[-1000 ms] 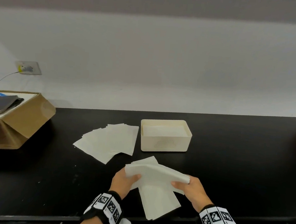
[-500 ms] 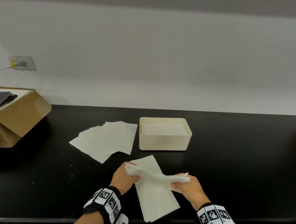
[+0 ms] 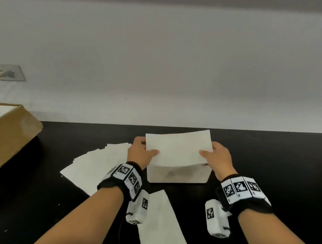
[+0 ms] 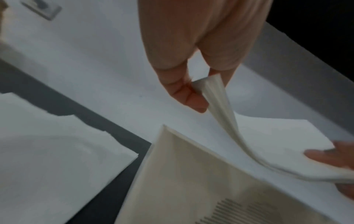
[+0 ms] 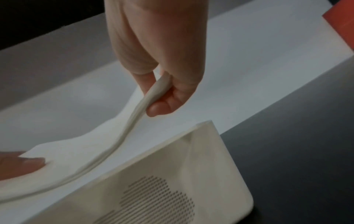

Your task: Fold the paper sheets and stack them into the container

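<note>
I hold a folded white paper sheet flat just above the cream container, hiding its opening. My left hand pinches the sheet's left end between thumb and fingers; my right hand pinches its right end. In the left wrist view the folded sheet sags from my left hand over the container. The right wrist view shows my right hand pinching the folded sheet above the container, whose side has a dotted vent pattern.
A fanned pile of unfolded sheets lies left of the container on the black table. One more sheet lies near the front edge between my forearms. A cardboard box stands at the far left against the white wall.
Both hands have lifted the folded sheet from near the table's front edge and carried it forward over the container. The view has shifted closer.
</note>
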`<state>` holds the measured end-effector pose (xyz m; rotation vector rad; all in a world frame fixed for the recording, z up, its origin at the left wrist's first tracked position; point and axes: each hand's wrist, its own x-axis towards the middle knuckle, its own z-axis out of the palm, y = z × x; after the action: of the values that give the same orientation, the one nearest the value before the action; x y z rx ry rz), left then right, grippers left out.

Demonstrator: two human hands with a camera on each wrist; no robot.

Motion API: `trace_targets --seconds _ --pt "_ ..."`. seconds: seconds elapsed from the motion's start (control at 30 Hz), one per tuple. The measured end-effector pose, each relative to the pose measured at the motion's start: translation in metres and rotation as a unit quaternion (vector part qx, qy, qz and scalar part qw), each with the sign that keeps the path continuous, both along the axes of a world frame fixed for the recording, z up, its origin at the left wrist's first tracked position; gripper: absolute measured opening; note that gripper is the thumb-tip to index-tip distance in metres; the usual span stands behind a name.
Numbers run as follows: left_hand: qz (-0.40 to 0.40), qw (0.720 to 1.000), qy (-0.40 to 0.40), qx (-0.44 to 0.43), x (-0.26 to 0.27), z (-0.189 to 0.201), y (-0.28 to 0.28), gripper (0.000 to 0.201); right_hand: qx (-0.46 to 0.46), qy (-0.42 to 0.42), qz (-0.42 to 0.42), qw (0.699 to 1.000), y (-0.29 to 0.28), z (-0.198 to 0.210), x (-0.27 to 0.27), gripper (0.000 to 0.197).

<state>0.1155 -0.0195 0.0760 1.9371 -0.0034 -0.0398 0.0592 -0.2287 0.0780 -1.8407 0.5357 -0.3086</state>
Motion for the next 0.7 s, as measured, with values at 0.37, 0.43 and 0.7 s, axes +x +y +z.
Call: trace_targets --seconds 0.37,0.43,0.7 --pt "-0.111 0.909 -0.033 0.4 0.04 -0.025 -0.038 0.027 -0.256 0.18 0.037 0.949 -0.004 -0.028 0.043 0.052" --pt "-0.131 0.873 -0.044 0.467 0.04 -0.028 -0.041 0.028 -0.294 0.196 0.039 0.935 0.0 -0.028 0.044 0.05" --pt "-0.059 0.894 -0.099 0.434 0.026 -0.022 -0.026 0.039 -0.377 0.15 0.015 0.914 0.018 -0.005 0.025 0.057"
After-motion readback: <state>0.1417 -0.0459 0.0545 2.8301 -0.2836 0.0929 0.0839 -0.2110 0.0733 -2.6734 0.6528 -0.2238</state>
